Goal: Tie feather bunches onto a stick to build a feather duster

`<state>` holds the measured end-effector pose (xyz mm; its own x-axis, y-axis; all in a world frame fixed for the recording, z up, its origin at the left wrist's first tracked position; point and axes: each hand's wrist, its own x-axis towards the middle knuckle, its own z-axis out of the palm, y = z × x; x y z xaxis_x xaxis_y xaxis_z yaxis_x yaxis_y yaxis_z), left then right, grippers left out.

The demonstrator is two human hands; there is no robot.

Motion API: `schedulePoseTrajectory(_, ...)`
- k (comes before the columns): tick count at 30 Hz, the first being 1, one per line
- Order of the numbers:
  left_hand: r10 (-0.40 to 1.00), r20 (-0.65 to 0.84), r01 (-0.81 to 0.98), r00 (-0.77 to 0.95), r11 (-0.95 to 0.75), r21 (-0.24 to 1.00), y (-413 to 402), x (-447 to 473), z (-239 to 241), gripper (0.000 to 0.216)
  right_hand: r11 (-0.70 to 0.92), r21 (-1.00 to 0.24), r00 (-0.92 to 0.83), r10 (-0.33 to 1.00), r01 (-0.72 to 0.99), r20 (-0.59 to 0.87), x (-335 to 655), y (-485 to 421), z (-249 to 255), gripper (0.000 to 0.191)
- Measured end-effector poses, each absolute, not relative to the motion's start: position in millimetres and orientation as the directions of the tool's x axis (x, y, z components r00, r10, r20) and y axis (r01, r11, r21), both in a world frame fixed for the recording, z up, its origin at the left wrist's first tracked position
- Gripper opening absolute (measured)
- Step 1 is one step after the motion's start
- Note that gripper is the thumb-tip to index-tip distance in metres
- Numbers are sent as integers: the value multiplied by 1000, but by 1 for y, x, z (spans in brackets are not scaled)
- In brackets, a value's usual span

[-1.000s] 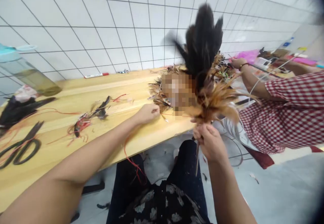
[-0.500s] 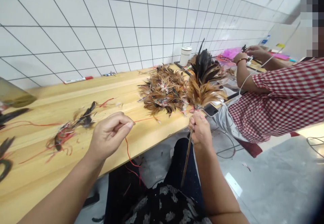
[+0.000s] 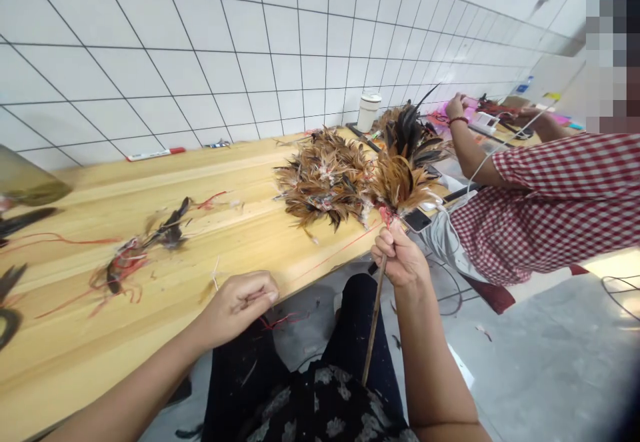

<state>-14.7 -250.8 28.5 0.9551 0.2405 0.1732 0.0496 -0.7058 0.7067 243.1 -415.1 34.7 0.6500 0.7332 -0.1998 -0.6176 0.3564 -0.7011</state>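
Note:
My right hand (image 3: 400, 252) is closed round a thin wooden stick (image 3: 374, 325), just below a bunch of brown and black feathers (image 3: 397, 175) bound at its top. Red string (image 3: 386, 217) wraps the feather base above my fingers. From there a strand of the string runs taut down to my left hand (image 3: 245, 305), which pinches it low at the table's front edge. A heap of loose brown feather bundles (image 3: 325, 179) lies on the table beside the stick's feathered end.
Feather scraps with tangled red string (image 3: 125, 265) lie on the wooden table (image 3: 240, 229). A red-capped marker (image 3: 156, 155) rests by the tiled wall. A white lidded cup (image 3: 369, 112) and a phone (image 3: 417, 220) are near the feathers. A co-worker in a checked shirt (image 3: 565, 182) sits at the right.
My left hand has moved down and to the right, the string still stretched from it. The feathered stick has turned slightly in my right hand. The co-worker's hands have moved apart.

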Motion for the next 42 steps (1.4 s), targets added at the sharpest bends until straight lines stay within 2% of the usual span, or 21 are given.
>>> schedulePoseTrajectory(4,264,117,108,957,-703,703,-241,-17,18,34,352,-706,638,748,-615,-182,243,-416,33,41)
schedulePoseTrajectory(8,222,76,111,972,-721,684,-238,-19,17,36,317,-765,631,762,-560,-147,242,-417,31,46)
schedulePoseTrajectory(11,194,25,136,981,-771,623,-226,-16,21,37,335,-790,642,761,-513,-95,241,-418,29,49)
schedulePoseTrajectory(13,202,70,134,977,-834,535,-212,-10,29,31,347,-805,645,762,-481,-57,241,-418,28,49)
schedulePoseTrajectory(16,296,288,169,911,-903,395,-195,7,47,33,327,-839,653,756,-436,-45,244,-420,26,48)
schedulePoseTrajectory(19,332,442,158,833,-909,385,-195,35,62,32,326,-860,696,716,-393,-47,251,-426,25,45)
schedulePoseTrajectory(23,238,432,65,870,-924,377,-202,88,59,24,339,-865,743,667,-370,-57,259,-436,21,42)
schedulePoseTrajectory(26,254,378,168,890,-955,245,-194,121,42,22,337,-854,745,661,-397,-86,260,-440,15,44)
schedulePoseTrajectory(28,299,344,235,890,-948,215,-184,133,32,23,333,-842,737,668,-424,-107,259,-440,9,45)
schedulePoseTrajectory(34,273,317,213,909,-954,211,-173,143,7,33,312,-819,714,681,-481,-160,255,-425,-5,44)
schedulePoseTrajectory(37,276,351,210,895,-954,214,-170,144,-1,23,311,-818,696,704,-484,-144,252,-412,-8,43)
schedulePoseTrajectory(39,290,402,198,869,-947,254,-167,141,0,19,313,-811,684,716,-495,-140,251,-404,-9,42)
schedulePoseTrajectory(42,311,427,145,849,-915,376,-162,131,13,20,291,-799,668,722,-527,-178,248,-392,-10,37)
